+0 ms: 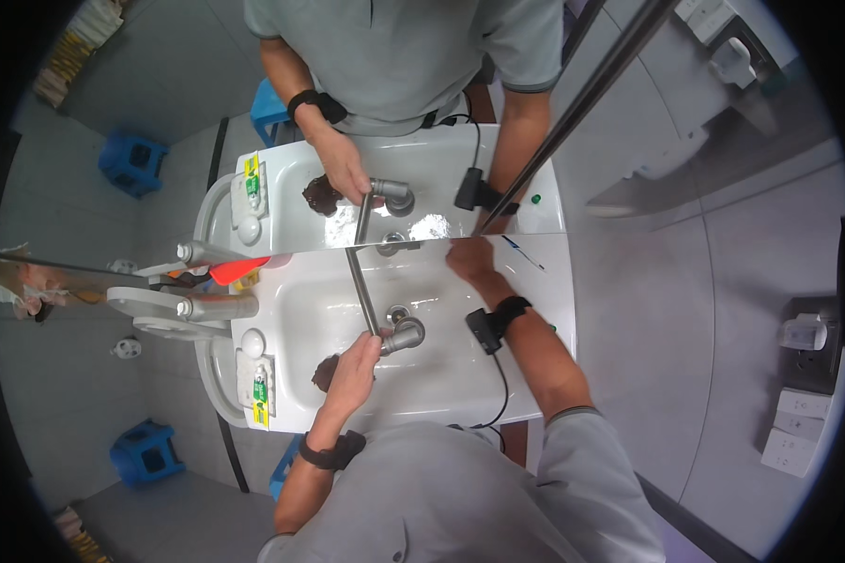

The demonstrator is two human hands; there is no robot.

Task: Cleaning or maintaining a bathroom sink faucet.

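Note:
My left hand [352, 373] is around the lower end of a slim metal faucet spout [362, 292], beside its thick grey swivel head [403, 336]. That head hangs over the white washbasin [299, 302], near the metal drain [397, 314]. A brown, crumpled item [324, 373] lies in the basin, partly hidden beneath my left hand. My right hand [472, 260] is at the basin's back right, by the mirror's lower edge, with its fingers curled; whether it holds something cannot be seen. A black strap with a small box and cable is on my right wrist.
Left on the counter are a toothpaste tube [260, 395] on a white mat, a round white item [253, 343], a pale spray can [218, 307] and a red scoop-like item [239, 271]. A toothbrush [523, 253] lies right. The mirror [422, 141] spans the back, reflecting the basin.

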